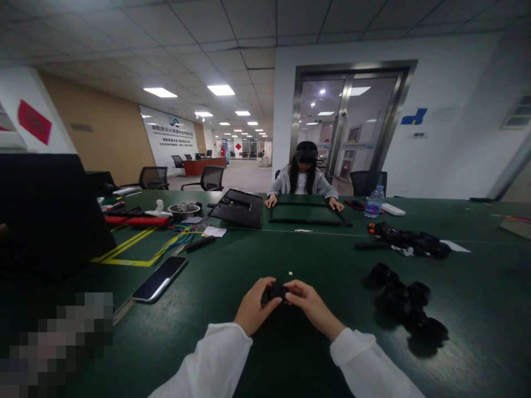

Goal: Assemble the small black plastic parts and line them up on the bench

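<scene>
Black part: sat between two sets of fingers, at the near middle of the desk
Left hand: fingers gripped its left side
Right hand: fingers pinched its right side
Phone: lay left
Black pieces: lay right

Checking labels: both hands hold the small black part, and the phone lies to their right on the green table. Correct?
Not quite: the head view shows the phone to the left of the left hand and right hand, on the green table. Both do hold the small black part.
</scene>
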Available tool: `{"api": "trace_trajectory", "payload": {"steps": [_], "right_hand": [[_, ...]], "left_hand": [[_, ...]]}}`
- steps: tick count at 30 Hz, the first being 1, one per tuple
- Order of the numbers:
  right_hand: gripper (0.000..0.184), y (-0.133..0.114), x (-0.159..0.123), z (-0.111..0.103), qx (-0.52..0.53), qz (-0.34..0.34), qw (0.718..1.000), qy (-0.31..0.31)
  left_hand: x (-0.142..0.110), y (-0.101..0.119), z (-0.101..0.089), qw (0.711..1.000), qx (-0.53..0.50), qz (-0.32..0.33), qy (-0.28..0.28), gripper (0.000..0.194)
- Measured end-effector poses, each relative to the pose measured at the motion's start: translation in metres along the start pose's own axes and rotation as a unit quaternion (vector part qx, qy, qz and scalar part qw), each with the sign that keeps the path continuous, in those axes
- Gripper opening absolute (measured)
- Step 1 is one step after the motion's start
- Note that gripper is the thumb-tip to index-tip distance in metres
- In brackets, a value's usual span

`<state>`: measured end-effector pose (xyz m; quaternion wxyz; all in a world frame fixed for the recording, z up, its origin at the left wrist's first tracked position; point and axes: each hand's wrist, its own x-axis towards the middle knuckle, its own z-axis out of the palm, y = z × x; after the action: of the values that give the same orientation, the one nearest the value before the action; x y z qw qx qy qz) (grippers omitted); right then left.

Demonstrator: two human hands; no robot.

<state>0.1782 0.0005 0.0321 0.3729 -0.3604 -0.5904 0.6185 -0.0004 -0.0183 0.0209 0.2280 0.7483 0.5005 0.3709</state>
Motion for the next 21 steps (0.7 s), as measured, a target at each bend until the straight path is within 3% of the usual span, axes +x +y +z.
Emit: {"api": "trace_trajectory", "payload": {"steps": [4,12,21], "right_hand": [[0.027,0.002,0.0,-0.001,-0.019,-0.002,1.0,-0.011],[0.028,0.006,0.004,0.0,-0.005,-0.013,0.999,0.038],[0.026,0.004,0.002,-0.001,-0.001,-0.009,1.0,0.029]], "left_hand": [[0.0,0.002,-0.003,0.999,0.008,-0.029,-0.019,0.022],[0.001,-0.007,0.005,0.999,0.026,0.02,-0.019,0.041],[0.002,-0.001,0.0,0.998,0.044,-0.028,-0.037,0.029]]}}
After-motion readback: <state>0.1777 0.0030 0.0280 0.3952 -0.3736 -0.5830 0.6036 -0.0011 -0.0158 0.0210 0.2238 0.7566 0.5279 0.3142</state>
